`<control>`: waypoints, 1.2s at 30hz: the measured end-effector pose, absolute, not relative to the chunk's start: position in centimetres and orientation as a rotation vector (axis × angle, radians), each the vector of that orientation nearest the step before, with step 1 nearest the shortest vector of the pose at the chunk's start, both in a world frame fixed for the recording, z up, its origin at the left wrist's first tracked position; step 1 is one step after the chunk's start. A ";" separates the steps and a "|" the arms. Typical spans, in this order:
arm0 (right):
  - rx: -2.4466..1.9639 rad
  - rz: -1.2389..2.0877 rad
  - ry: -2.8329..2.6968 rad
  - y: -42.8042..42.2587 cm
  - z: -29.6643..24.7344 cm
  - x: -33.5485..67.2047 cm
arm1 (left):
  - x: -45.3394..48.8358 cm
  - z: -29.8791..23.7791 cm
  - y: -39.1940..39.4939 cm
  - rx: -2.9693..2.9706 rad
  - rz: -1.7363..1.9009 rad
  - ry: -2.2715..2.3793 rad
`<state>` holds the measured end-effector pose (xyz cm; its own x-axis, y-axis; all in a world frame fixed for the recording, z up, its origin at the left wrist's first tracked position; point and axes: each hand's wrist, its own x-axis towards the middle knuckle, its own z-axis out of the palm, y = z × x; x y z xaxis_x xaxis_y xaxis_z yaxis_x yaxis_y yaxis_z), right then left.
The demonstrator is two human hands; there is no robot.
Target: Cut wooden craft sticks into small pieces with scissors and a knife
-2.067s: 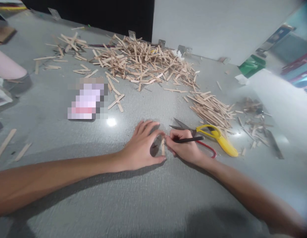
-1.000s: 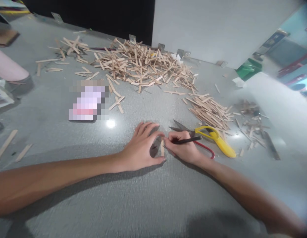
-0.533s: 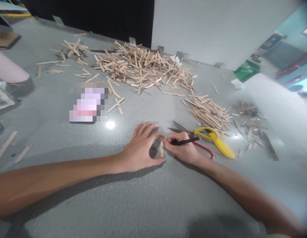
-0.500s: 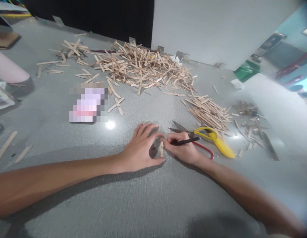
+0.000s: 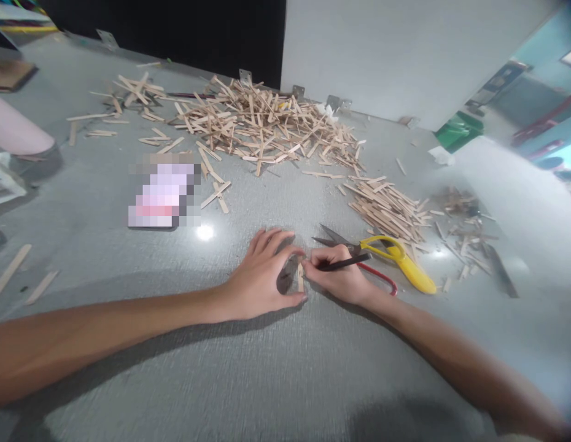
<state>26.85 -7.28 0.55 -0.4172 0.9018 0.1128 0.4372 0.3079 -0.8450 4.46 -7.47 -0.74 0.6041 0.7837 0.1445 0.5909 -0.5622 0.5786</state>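
Observation:
My left hand (image 5: 266,270) rests on the grey table with its thumb and index finger curved round a short wooden stick (image 5: 301,280), pinning it at its two ends. Small dark marks show on the stick. My right hand (image 5: 338,276) is closed on a black pen (image 5: 346,263), whose tip is hidden behind the fingers at the stick's upper part. Just beyond the right hand lie scissors (image 5: 396,255) with yellow handle grips, blades pointing left. A red curved handle part shows beside the right wrist.
A large heap of wooden sticks (image 5: 267,126) lies at the back, a tidier bundle (image 5: 387,207) on the right with scraps and a blade (image 5: 501,270) beyond. A blurred-out phone-like slab (image 5: 162,195) lies left. Loose sticks (image 5: 11,273) and a pink cylinder (image 5: 18,129) are far left.
Both hands keep almost the same place, the left holding the stick and the right holding the pen. Only a tiny shift of the fingers and the view shows.

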 end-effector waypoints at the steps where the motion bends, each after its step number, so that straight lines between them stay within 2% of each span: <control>1: -1.181 1.012 -1.985 -7.3 0.6 26.8 | 4.5 -0.7 -7.5 2.354 0.538 1.090; 36: -1.207 1.013 -1.941 -7.5 0.3 26.6 | 4.5 -0.8 -7.4 2.362 0.572 1.091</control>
<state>26.62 -7.48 0.27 -0.3816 0.9175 0.1118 0.4330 0.2843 -0.8554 4.55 -7.44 -0.81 0.5960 0.7845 0.1713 0.5869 -0.5712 0.5738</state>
